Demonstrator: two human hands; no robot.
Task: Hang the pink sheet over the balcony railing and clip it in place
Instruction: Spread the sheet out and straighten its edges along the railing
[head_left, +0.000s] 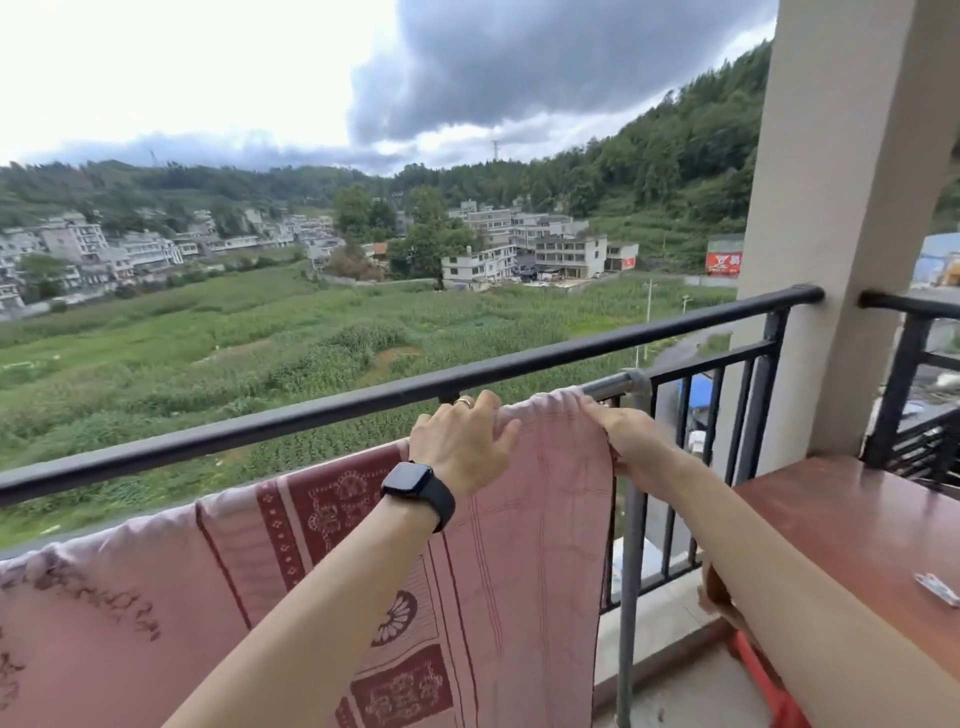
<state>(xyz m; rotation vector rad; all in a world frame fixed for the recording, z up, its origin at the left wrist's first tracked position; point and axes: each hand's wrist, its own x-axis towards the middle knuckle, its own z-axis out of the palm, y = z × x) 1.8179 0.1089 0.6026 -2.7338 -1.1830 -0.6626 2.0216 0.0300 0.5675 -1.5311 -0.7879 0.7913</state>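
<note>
The pink sheet, patterned with dark red panels, hangs over a grey metal bar just inside the black balcony railing. My left hand, with a black watch on the wrist, rests on the sheet's top fold, fingers spread and lightly bent. My right hand pinches the sheet's right top corner where it lies on the bar. A small metal clip lies on the table at the right.
A reddish-brown table stands at the right, under my right forearm. A thick cream pillar rises behind it. The grey bar's upright post stands at the sheet's right edge. Fields and houses lie far below.
</note>
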